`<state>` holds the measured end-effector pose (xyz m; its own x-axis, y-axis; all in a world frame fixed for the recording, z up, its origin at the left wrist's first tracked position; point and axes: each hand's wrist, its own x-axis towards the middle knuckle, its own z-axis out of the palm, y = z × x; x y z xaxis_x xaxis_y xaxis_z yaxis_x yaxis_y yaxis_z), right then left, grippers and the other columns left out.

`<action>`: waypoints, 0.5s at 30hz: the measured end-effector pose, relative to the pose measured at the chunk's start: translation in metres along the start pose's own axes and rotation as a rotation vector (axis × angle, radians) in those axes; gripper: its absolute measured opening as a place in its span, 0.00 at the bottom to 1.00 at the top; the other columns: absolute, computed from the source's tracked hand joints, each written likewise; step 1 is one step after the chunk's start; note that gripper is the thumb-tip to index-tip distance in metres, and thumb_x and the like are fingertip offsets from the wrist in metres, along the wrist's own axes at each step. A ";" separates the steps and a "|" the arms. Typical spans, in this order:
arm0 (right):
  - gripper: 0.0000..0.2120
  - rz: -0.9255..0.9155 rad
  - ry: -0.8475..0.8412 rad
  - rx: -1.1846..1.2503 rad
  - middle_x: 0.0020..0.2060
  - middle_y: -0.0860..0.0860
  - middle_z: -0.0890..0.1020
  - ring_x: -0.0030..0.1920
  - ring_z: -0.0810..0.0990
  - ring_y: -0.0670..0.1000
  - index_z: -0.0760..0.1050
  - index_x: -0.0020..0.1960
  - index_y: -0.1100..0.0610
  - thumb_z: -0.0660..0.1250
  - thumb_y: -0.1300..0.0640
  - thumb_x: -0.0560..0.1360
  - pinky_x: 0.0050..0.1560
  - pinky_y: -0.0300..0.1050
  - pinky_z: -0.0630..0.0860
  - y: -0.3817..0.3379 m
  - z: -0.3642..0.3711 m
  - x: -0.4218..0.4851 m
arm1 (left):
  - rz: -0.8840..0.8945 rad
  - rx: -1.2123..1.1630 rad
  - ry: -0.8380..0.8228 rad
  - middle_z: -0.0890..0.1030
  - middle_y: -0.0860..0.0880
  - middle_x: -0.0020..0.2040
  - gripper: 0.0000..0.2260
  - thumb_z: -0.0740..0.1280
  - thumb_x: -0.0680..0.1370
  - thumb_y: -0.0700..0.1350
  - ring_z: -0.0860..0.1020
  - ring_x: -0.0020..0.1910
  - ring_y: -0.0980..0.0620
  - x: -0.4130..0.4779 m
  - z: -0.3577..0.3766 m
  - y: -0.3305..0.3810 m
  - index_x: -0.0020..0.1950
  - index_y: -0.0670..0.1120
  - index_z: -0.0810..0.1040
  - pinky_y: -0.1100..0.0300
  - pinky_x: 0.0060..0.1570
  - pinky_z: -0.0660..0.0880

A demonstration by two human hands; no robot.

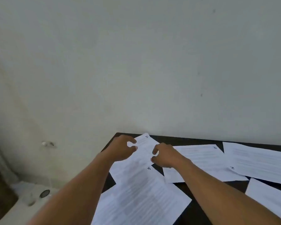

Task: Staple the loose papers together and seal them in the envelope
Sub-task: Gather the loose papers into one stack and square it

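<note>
1. Five loose papers [201, 159] are seen spread on a dark table [193, 141] that is set against a pale wall [136, 62]; all are single white sheets of printed text, blurred beyond reading.
2. At the table's far left corner lies the far sheet [145, 147], turned at a slant, with a handwritten mark at its top corner.
3. Its near end is overlapped by a sheet marked 5 [139, 200], which reaches past the table's left edge.
4. To the right a sheet marked 3 [204, 157] is laid, and its right side is covered by a sheet marked 2 [263, 163]; a fifth sheet [271, 198] is cut off by the frame at the lower right.
5. The left hand [123, 148] is placed over the far sheet's left edge, thumb and forefinger curved into a C with a wide gap between them, the tips at the paper.
6. The right hand [165, 155] is placed at that sheet's right edge, fingers curled narrowly, tips against the paper.
7. Whether the far sheet is actually pinched by either hand cannot be told.
</note>
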<state>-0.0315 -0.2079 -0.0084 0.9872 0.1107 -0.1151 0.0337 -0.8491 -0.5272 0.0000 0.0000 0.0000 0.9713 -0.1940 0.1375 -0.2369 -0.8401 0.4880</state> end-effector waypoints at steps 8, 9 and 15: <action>0.07 0.107 0.071 -0.188 0.49 0.51 0.75 0.46 0.73 0.53 0.67 0.47 0.53 0.63 0.52 0.75 0.45 0.46 0.71 0.006 0.047 0.097 | -0.211 0.071 -0.122 0.72 0.48 0.71 0.21 0.73 0.73 0.60 0.72 0.68 0.48 0.091 0.051 -0.073 0.63 0.53 0.80 0.50 0.67 0.70; 0.07 0.100 0.083 -0.186 0.49 0.51 0.76 0.47 0.73 0.53 0.67 0.46 0.53 0.63 0.52 0.75 0.45 0.46 0.71 0.007 0.050 0.105 | -0.237 0.100 -0.151 0.71 0.47 0.71 0.24 0.73 0.72 0.62 0.71 0.69 0.46 0.098 0.056 -0.079 0.64 0.54 0.79 0.48 0.67 0.70; 0.15 0.026 0.084 -0.182 0.58 0.52 0.76 0.62 0.71 0.56 0.74 0.61 0.55 0.64 0.51 0.75 0.55 0.50 0.72 0.015 0.060 0.129 | -0.365 0.277 -0.139 0.73 0.51 0.70 0.42 0.68 0.60 0.77 0.72 0.68 0.46 0.109 0.058 -0.099 0.70 0.59 0.72 0.46 0.66 0.67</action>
<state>0.0868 -0.1757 -0.0815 0.9974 0.0500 -0.0517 0.0278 -0.9315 -0.3627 0.1304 0.0323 -0.0834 0.9881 0.0888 -0.1255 0.1164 -0.9656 0.2326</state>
